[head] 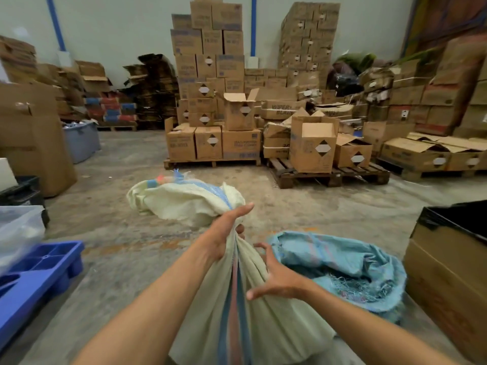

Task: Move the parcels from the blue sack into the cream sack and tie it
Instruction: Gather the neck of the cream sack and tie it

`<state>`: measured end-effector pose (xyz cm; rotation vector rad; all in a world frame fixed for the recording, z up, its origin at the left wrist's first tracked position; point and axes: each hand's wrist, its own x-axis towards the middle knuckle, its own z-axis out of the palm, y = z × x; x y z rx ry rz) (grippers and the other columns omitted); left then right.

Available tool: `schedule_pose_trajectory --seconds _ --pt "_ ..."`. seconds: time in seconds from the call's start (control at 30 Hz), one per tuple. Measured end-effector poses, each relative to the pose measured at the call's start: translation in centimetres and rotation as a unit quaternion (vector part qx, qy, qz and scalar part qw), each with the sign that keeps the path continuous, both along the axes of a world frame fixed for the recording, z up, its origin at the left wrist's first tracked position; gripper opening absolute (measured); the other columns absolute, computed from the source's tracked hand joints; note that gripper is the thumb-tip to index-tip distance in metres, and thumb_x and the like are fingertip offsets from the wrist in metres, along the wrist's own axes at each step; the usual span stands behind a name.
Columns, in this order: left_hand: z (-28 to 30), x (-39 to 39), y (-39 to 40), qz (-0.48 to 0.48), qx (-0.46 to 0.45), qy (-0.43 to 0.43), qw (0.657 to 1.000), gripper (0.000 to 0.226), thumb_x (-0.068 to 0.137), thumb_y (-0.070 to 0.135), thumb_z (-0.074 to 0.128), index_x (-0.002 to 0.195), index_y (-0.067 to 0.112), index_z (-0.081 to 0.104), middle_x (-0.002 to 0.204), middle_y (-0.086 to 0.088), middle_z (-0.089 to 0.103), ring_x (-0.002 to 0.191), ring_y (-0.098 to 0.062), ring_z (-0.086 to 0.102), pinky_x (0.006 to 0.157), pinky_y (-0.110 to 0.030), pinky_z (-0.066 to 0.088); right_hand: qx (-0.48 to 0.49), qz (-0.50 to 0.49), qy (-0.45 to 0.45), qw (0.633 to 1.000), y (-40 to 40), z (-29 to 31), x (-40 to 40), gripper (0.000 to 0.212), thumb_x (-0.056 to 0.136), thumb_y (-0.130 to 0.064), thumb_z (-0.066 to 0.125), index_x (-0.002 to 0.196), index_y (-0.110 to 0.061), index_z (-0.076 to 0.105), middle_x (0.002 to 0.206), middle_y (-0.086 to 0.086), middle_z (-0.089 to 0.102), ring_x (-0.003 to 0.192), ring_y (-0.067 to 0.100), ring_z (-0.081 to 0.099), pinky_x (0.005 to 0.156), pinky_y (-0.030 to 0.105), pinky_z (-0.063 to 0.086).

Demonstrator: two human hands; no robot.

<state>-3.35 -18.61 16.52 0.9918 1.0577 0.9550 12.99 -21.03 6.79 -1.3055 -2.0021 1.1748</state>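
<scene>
Cream sack (pixel 263 312): left grip (pixel 224 233) clutches its gathered neck, right grip (pixel 274 275) spread wide.

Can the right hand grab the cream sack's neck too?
Probably yes. The right hand hovers open beside the cream sack, just below where the left hand grips the gathered neck, with nothing between.

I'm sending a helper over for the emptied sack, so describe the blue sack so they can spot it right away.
Start from the tall stacks of cardboard boxes on pallets at the back wall, then come forward across the concrete floor to the person. The blue sack lies slumped and open at their right, just beyond the right hand. Unlike the cream sack, which the left hand grips, it is light blue with frayed threads.
</scene>
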Motion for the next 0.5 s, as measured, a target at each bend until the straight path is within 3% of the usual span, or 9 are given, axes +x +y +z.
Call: schedule_pose_trajectory --seconds 0.07,0.17,0.3,0.4,0.5 --pt "0.4 -0.1 0.0 -0.028 -0.028 0.011 0.999 0.029 0.078 0.031 0.078 0.077 0.019 0.051 0.057 0.004 0.032 0.042 -0.010 0.029 0.042 -0.023 0.033 0.012 0.014 0.014 1.000 -0.3 0.0 -1.1 0.114 0.061 -0.043 0.092 0.149 -0.028 0.022 0.147 -0.011 0.044 0.134 0.005 0.043 0.115 0.031 0.034" --pt "1.2 0.1 0.5 -0.019 -0.048 0.018 0.999 0.035 0.082 0.005 0.065 0.064 0.017 0.038 0.053 0.002 0.031 0.039 -0.011 0.028 0.038 -0.019 0.034 0.005 0.006 0.079 0.997 -0.3 1.5 -2.2 0.059 0.075 -0.025 0.085 0.128 -0.027 0.061 0.126 -0.007 0.067 0.119 0.005 0.059 0.106 0.032 0.044" --pt "3.7 0.5 0.5 -0.003 -0.051 0.022 0.998 0.035 0.083 -0.001 0.056 0.057 0.013 0.038 0.045 -0.001 0.037 0.035 -0.014 0.037 0.045 -0.023 0.040 -0.063 -0.023 0.164 0.984 -0.1 3.1 -2.0 0.037 0.081 -0.017 0.077 0.113 -0.030 0.064 0.110 -0.007 0.071 0.104 0.009 0.066 0.092 0.026 0.052" --pt "5.4 1.1 0.3 -0.022 -0.015 0.042 0.999 0.016 0.080 0.011 0.073 0.077 0.005 0.059 0.059 -0.008 0.060 0.058 -0.022 0.060 0.064 -0.035 0.053 -0.118 -0.058 0.231 0.964 0.3 3.0 -1.3 0.029 0.082 -0.019 0.074 0.110 -0.020 0.065 0.094 -0.002 0.075 0.084 0.012 0.071 0.071 0.024 0.056" --pt "4.3 0.5 0.6 -0.073 -0.009 0.100 0.992 0.043 0.078 0.036 0.079 0.103 0.005 0.063 0.084 -0.012 0.075 0.088 -0.027 0.069 0.080 -0.040 0.055 -0.126 -0.100 0.226 0.961 0.0 0.8 -1.8 0.038 0.084 -0.023 0.073 0.121 -0.017 0.063 0.107 0.002 0.074 0.095 0.015 0.071 0.079 0.025 0.057"
